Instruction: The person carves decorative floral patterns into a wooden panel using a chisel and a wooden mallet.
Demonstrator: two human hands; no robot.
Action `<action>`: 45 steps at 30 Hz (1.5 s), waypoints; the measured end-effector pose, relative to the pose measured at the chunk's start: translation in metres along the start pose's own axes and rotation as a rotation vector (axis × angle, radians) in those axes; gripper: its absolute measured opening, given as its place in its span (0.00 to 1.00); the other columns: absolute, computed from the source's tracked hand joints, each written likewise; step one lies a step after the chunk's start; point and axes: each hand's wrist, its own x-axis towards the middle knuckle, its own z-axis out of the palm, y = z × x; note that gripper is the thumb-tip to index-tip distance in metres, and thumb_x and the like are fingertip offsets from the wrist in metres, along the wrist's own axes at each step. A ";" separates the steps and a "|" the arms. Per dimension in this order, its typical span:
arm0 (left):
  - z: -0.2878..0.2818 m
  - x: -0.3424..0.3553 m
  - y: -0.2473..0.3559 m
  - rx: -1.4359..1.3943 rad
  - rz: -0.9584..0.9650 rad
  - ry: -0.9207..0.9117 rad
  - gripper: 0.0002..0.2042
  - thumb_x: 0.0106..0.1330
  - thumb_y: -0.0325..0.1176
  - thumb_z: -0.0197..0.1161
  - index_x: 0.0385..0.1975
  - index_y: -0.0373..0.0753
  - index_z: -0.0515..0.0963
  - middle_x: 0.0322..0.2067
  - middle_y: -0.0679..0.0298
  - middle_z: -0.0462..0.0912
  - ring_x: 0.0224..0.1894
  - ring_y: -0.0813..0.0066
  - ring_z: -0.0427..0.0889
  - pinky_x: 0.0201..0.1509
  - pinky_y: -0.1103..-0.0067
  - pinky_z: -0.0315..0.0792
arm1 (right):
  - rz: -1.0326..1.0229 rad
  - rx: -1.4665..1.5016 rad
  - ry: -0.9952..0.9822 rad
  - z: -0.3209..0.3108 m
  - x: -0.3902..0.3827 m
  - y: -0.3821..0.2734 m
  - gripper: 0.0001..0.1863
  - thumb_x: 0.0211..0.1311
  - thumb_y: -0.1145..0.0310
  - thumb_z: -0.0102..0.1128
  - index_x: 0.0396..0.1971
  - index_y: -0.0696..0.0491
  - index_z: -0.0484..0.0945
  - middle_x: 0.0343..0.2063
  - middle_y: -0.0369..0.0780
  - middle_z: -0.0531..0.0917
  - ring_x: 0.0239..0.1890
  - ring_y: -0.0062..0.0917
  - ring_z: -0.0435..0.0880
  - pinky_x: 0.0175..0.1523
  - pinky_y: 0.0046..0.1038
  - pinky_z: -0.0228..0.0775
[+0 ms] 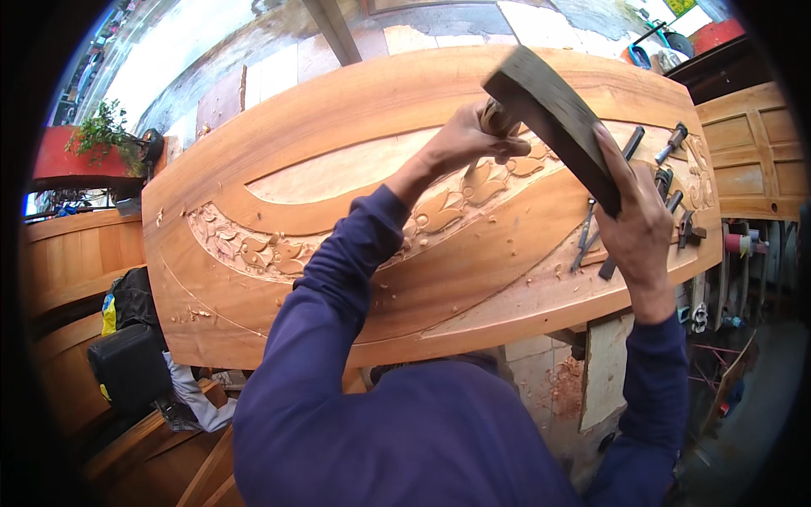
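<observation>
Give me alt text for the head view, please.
The right hand holds a dark block above a large carved wooden panel, while the left hand grips what looks like a tool handle. A band of leafy relief curves across the panel, and dark tools lie on it at the right.

Woodcarving wkshp: big carved wood panel, hand tools nr its rt edge, shavings on flr, panelled woodwork beyond.
</observation>
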 end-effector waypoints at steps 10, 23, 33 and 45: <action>0.015 0.014 -0.007 -0.114 0.023 0.079 0.13 0.58 0.31 0.79 0.29 0.37 0.77 0.17 0.71 0.71 0.15 0.84 0.68 0.17 0.82 0.59 | 0.290 0.693 0.404 0.012 -0.057 0.036 0.43 0.61 0.81 0.72 0.76 0.53 0.64 0.56 0.37 0.82 0.48 0.20 0.82 0.54 0.22 0.75; 0.023 -0.018 0.000 -0.025 0.093 0.273 0.12 0.63 0.28 0.75 0.24 0.39 0.75 0.20 0.73 0.74 0.19 0.88 0.70 0.21 0.82 0.63 | -0.155 0.533 1.009 -0.083 0.055 0.038 0.26 0.62 0.69 0.73 0.60 0.54 0.78 0.40 0.38 0.87 0.38 0.26 0.88 0.41 0.33 0.82; 0.018 -0.027 -0.019 0.009 0.091 0.276 0.13 0.60 0.31 0.78 0.40 0.36 0.81 0.29 0.74 0.78 0.28 0.88 0.73 0.31 0.84 0.69 | -0.032 0.552 0.566 -0.036 0.018 -0.017 0.26 0.63 0.78 0.70 0.60 0.48 0.76 0.36 0.36 0.82 0.29 0.25 0.82 0.36 0.32 0.77; 0.019 -0.042 -0.004 0.429 0.022 0.304 0.12 0.62 0.32 0.77 0.29 0.37 0.77 0.23 0.67 0.80 0.21 0.80 0.76 0.25 0.78 0.70 | -0.140 0.147 0.142 0.028 -0.030 -0.008 0.51 0.49 0.83 0.68 0.78 0.43 0.63 0.40 0.45 0.82 0.37 0.42 0.85 0.45 0.40 0.80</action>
